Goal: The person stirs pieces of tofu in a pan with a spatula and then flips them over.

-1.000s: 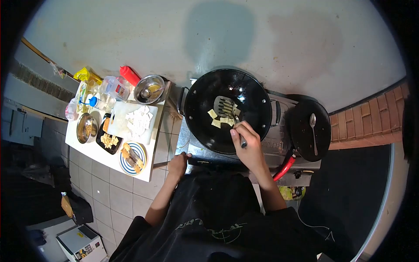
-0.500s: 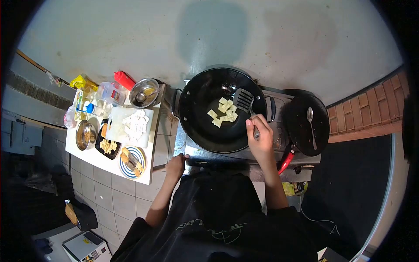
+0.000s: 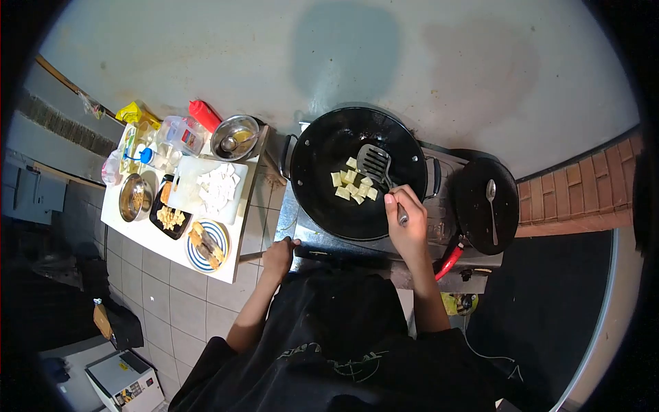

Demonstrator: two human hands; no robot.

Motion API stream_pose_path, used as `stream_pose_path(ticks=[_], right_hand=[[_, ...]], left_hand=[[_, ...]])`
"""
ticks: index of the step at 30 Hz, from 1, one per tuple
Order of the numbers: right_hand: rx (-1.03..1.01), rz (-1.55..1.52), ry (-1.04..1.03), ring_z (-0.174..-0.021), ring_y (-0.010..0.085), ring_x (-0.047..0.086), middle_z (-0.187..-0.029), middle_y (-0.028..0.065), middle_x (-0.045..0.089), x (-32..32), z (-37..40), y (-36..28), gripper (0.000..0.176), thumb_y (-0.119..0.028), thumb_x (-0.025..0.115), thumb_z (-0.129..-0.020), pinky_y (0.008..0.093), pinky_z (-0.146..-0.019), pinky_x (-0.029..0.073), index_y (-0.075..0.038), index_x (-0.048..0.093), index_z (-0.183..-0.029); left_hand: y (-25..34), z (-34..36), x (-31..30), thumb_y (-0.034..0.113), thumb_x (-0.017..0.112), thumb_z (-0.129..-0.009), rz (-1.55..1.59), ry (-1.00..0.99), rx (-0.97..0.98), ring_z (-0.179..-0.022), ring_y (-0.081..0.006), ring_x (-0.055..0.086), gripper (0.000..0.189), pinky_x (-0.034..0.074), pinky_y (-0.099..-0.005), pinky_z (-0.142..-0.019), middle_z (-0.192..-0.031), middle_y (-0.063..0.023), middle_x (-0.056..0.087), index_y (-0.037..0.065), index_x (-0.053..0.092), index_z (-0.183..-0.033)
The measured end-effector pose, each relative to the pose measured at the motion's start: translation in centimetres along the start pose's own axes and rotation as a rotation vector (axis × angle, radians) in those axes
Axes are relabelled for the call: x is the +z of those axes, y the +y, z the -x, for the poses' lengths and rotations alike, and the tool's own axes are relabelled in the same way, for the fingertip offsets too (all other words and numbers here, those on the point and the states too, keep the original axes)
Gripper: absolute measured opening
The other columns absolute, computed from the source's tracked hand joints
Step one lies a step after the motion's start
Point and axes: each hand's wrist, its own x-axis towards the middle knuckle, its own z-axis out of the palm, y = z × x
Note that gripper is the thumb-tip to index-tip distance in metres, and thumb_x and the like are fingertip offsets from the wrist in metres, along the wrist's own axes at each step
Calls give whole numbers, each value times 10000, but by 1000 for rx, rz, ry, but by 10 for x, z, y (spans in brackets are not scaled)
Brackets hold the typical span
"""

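My right hand (image 3: 408, 223) is closed around the handle of a slotted spatula (image 3: 374, 162). The spatula's blade is inside the big black wok (image 3: 322, 206), overlapping the upper edge of a group of pale, square-cut pieces of food (image 3: 353, 185). These pieces lie loosely together near the middle of the wok. My left hand (image 3: 278, 258) is closed at the front left corner of the steel stove (image 3: 302, 244), below the wok. A dark bar shows at its left side, and I cannot tell what its fingers hold.
Right of the wok, a black pan (image 3: 473, 206) with a red handle (image 3: 451, 261) carries a spoon (image 3: 492, 209). The white table (image 3: 168, 248) at left bears a cutting board (image 3: 184, 196) with white pieces, a striped plate (image 3: 221, 237), metal bowls (image 3: 235, 137) and a red bottle (image 3: 204, 115).
The spatula blade has shifted left over the food, and the pieces have moved into a tighter group. My left hand stays at the stove corner. The whole view has shifted slightly.
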Motion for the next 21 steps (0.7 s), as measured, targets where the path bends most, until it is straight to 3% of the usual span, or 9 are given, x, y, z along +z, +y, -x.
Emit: stream_pose_path(ticks=[7,12,17,21], right_hand=[[11,23,-27,-660,261,514,-813,140,540,7,0,3,131,-25,601,-935,310,-628,435,54,537,-852],[194,-172,-35,-665,165,487,-785,100,533,6,3,9,150,-41,598,-947,275,-618,408,50,543,-842],[198,-182,-30,-666,162,486,-784,97,530,2,6,7,157,-51,598,-950,275,-622,408,49,542,-843],[137,-113,-6,-650,190,486,-783,110,532,1,6,5,157,-51,603,-944,281,-621,416,50,539,-842]], left_hand=[[3,1,0,466,432,-1012,18,4,-22,-855,-461,665,454,503,-573,-733,-842,-249,680,66,642,-963],[-3,-2,7,462,429,-1013,9,4,-14,-850,-458,661,447,502,-571,-728,-852,-252,676,66,632,-969],[-1,0,4,490,398,-1014,-58,9,12,-825,-432,682,483,530,-542,-680,-888,-233,688,65,627,-1008],[-1,0,4,476,416,-1012,2,11,-12,-859,-453,658,456,500,-570,-731,-864,-253,670,72,625,-979]])
